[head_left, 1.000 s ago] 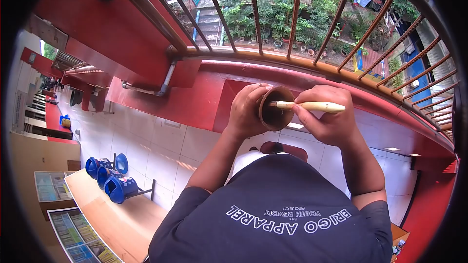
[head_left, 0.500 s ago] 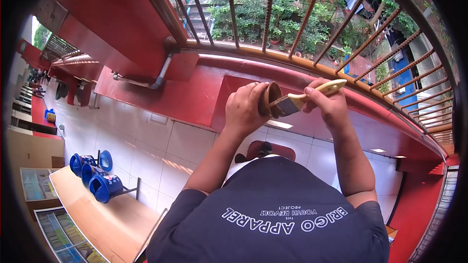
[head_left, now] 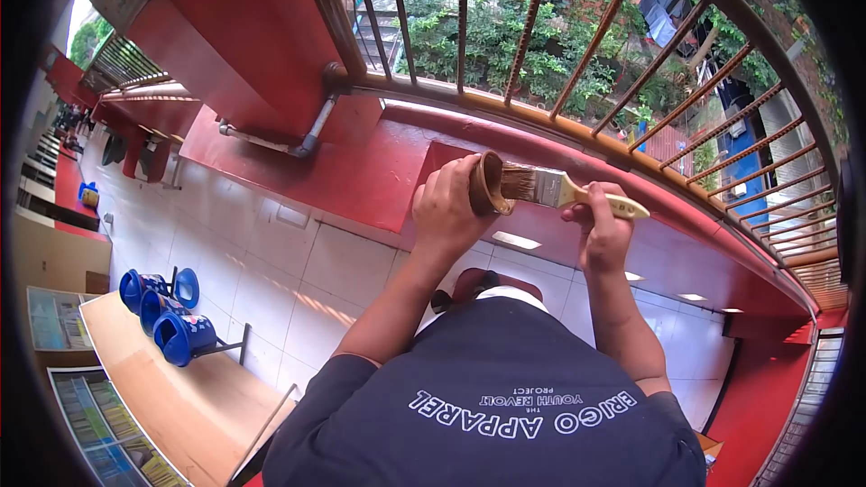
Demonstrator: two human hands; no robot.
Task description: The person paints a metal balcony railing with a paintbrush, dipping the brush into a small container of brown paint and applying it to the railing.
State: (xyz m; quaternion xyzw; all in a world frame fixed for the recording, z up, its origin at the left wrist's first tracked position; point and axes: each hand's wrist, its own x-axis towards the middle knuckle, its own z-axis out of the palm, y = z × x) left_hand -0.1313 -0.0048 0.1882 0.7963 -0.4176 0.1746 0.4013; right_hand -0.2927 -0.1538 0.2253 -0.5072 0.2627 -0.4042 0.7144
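Note:
My left hand (head_left: pixel 446 207) is wrapped around a small brown cup (head_left: pixel 488 185), whose open mouth is tipped toward the right. In my right hand (head_left: pixel 603 233) is a flat paintbrush (head_left: pixel 552 188), gripped by its pale wooden handle. Its brown bristles point left, right at the cup's rim, and the metal ferrule is in full sight. Both hands are raised in front of my chest, over the red ledge. The inside of the cup is mostly hidden.
A railing (head_left: pixel 505 106) of brown metal bars runs along the red ledge (head_left: pixel 361 171), with plants (head_left: pixel 541 45) beyond it. A grey pipe (head_left: pixel 316 131) sticks out at left. Blue bins (head_left: pixel 179 335) stand beside a wooden bench top (head_left: pixel 180 388) over the white tiled floor (head_left: pixel 271 271).
The paintbrush has been drawn back from the cup, so its bristles now show. Its handle has levelled out, and the cup has shifted slightly left. The whole view has turned a little.

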